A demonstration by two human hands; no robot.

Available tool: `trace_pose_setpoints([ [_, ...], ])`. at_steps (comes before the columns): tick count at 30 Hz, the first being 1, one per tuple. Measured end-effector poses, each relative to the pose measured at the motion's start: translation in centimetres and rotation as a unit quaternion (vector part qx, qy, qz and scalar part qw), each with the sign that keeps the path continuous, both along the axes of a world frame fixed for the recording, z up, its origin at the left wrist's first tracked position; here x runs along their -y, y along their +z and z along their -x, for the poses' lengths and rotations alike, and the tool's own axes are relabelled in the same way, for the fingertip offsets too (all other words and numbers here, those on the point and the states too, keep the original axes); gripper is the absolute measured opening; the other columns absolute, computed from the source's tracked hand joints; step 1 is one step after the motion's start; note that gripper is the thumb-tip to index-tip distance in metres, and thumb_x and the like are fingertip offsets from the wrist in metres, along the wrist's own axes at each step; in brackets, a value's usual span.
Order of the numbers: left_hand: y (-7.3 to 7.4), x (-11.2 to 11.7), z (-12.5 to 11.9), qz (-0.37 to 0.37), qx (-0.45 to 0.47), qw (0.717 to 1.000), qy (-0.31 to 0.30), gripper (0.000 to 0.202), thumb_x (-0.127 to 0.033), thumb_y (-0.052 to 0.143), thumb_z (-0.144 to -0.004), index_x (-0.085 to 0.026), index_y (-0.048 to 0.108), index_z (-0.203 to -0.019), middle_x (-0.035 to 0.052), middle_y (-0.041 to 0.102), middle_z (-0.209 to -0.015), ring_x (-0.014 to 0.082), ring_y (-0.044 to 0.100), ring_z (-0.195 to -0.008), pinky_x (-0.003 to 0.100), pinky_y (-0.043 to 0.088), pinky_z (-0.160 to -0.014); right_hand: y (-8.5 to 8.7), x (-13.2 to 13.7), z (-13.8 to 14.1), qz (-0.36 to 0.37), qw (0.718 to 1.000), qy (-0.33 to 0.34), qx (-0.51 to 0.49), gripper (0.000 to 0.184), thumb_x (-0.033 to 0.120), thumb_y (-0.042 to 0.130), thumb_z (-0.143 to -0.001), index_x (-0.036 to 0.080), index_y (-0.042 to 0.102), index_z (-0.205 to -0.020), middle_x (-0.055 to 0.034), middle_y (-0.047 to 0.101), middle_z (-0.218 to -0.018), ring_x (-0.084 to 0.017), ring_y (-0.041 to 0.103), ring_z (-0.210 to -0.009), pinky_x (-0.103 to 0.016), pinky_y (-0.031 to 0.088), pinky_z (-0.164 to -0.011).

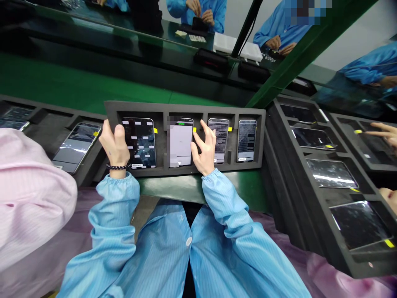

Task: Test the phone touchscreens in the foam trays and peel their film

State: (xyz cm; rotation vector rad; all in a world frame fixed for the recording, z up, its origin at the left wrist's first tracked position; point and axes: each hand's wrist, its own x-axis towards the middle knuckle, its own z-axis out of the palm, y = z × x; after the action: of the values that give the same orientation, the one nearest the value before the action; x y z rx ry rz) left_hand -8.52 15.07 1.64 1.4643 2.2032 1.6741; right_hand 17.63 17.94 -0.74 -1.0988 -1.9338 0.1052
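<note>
- Left hand (115, 149), fingers (108, 134) curled at the first phone's (139, 142) left edge; can't tell if they're gripping, and a loose hold here risks the phone slipping and knocking its slot.
- Right hand (204, 149), fingers (203, 136) spread open between the second phone (181, 142) and third phone (218, 140); a stray fingertip could catch a yellow tab (194, 129).
- All four phones stand in a dark foam tray (186, 108), propped tilted over the green worktop (235, 186); a bump could topple them.
- On the right, a co-worker's fingers (381, 132) reach over another foam tray (362, 145).
- On the left, a pink-sleeved shoulder (31, 194) crowds in; one nudge could jolt the left hand.
</note>
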Motion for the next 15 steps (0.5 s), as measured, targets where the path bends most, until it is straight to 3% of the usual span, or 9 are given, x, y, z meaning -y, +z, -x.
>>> trace_pose_setpoints([
  [7,0.0,0.0,0.0,-0.003,0.007,1.0,0.007,0.036,-0.042,0.032,-0.095,-0.015,0.057,-0.097,0.0098,0.063,-0.091,0.02,0.053,-0.084,0.033,0.042,-0.082,-0.4,1.2,0.1,-0.006,0.999,-0.034,-0.014,0.034,0.025,0.043,-0.099,0.023,0.07,-0.119,-0.012,0.048,-0.155,-0.027,0.039,-0.147,-0.063,0.021,-0.124],
  [15,0.1,0.1,-0.2,-0.004,0.003,1.0,0.0,0.032,-0.039,0.033,-0.093,-0.016,0.055,-0.094,0.0065,0.06,-0.085,0.0183,0.05,-0.078,0.031,0.039,-0.075,-0.4,1.0,-0.3,-0.005,1.0,-0.012,0.011,0.034,0.022,0.048,-0.095,0.024,0.071,-0.12,-0.0103,0.048,-0.156,-0.029,0.037,-0.148,-0.064,0.019,-0.125],
])
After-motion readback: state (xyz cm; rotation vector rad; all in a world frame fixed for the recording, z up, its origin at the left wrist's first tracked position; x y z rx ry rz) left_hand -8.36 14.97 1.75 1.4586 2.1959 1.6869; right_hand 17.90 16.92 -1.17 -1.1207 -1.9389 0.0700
